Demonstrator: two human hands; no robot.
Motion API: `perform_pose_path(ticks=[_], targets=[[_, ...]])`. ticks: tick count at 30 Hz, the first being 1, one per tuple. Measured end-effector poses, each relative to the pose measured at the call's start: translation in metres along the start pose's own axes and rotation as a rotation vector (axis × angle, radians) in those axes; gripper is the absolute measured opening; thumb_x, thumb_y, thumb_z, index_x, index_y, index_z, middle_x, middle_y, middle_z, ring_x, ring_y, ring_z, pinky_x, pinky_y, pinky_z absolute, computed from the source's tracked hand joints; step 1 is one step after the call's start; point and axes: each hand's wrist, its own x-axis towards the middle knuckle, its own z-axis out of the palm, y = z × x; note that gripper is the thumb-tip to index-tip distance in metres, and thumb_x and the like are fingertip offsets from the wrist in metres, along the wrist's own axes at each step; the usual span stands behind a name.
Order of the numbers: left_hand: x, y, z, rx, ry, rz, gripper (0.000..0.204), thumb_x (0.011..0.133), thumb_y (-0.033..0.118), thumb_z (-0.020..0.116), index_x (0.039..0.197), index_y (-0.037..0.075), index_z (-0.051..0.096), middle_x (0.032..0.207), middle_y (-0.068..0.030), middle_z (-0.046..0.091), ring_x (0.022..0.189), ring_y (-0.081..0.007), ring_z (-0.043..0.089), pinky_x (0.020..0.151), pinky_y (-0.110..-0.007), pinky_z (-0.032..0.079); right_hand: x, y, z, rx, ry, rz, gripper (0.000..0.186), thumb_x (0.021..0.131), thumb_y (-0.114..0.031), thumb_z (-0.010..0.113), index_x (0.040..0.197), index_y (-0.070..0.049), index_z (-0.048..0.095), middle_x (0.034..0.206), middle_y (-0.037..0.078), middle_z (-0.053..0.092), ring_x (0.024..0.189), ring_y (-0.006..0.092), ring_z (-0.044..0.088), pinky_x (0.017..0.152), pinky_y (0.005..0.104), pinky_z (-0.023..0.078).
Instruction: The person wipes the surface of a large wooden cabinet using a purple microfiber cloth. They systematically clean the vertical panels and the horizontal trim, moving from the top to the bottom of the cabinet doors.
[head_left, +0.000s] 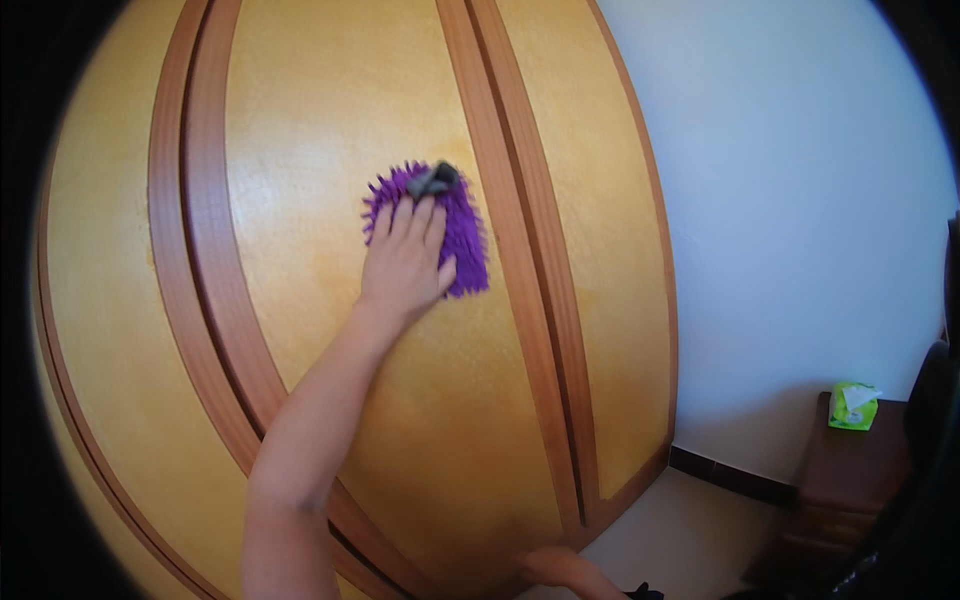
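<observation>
Against a yellow wardrobe door with reddish wooden trim, my left hand holds a purple shaggy cleaning mitt pressed to the panel, its fingers over the cloth. A dark grey piece sticks up at the mitt's top. My left forearm rises from the lower edge. Low in the view, my right hand is near the bottom of the door, blurred and partly in shadow, so its fingers are unclear.
A white wall meets the wardrobe on the right, above a dark baseboard and pale floor. At the lower right stands a dark wooden cabinet with a green tissue pack on top.
</observation>
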Motion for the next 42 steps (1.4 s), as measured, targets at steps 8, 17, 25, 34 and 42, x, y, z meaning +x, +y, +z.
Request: perform_pose_path(ticks=[8, 17, 25, 34, 42], targets=[[-0.020, 0.127, 0.072, -0.118, -0.140, 0.223, 0.061, 0.092, 0.041, 0.055, 0.141, 0.005, 0.054, 0.146, -0.0109, 0.051, 0.135, -0.0314, 0.042, 0.117, -0.050, 0.027, 0.018, 0.020, 0.024, -0.052, -0.042, 0.004, 0.026, 0.096, -0.026, 0.052, 0.107, -0.010, 0.069, 0.096, 0.018, 0.072, 0.091, 0.0383, 0.070, 0.076, 0.0501, 0.055], [-0.148, 0.191, 0.089, -0.333, -0.296, 0.409, 0.065, 0.088, 0.039, 0.061, 0.142, 0.004, 0.053, 0.143, -0.0120, 0.054, 0.137, -0.0316, 0.043, 0.119, -0.051, 0.025, -0.004, 0.022, 0.006, 0.018, 0.065, 0.139, 0.026, 0.094, -0.017, 0.050, 0.112, -0.007, 0.065, 0.104, 0.020, 0.070, 0.099, 0.0385, 0.067, 0.082, 0.0504, 0.054], [-0.063, 0.184, 0.087, -0.276, -0.103, 0.156, 0.063, 0.088, 0.034, 0.062, 0.143, 0.005, 0.052, 0.147, -0.0107, 0.051, 0.136, -0.0303, 0.042, 0.118, -0.050, 0.027, -0.004, 0.003, 0.000, 0.073, 0.055, 0.170, 0.029, 0.094, -0.016, 0.051, 0.119, -0.007, 0.062, 0.117, 0.018, 0.065, 0.104, 0.0382, 0.066, 0.086, 0.0492, 0.054], [-0.188, 0.309, 0.133, -0.444, -0.291, 0.485, 0.052, 0.091, 0.023, 0.053, 0.139, 0.003, 0.056, 0.144, -0.0094, 0.053, 0.136, -0.0281, 0.043, 0.118, -0.047, 0.027, -0.002, 0.014, 0.003, -0.069, 0.135, 0.178, 0.018, 0.087, -0.008, 0.056, 0.098, -0.003, 0.069, 0.094, 0.018, 0.073, 0.088, 0.0361, 0.072, 0.074, 0.0446, 0.058], [-0.244, 0.217, 0.069, -0.411, -0.491, 0.405, 0.052, 0.087, 0.023, 0.057, 0.134, 0.001, 0.059, 0.137, -0.0108, 0.059, 0.131, -0.0300, 0.048, 0.115, -0.051, 0.030, 0.000, 0.013, -0.002, -0.049, 0.065, 0.184, 0.018, 0.090, -0.012, 0.056, 0.099, -0.005, 0.070, 0.103, 0.016, 0.071, 0.092, 0.0332, 0.071, 0.076, 0.0432, 0.057]])
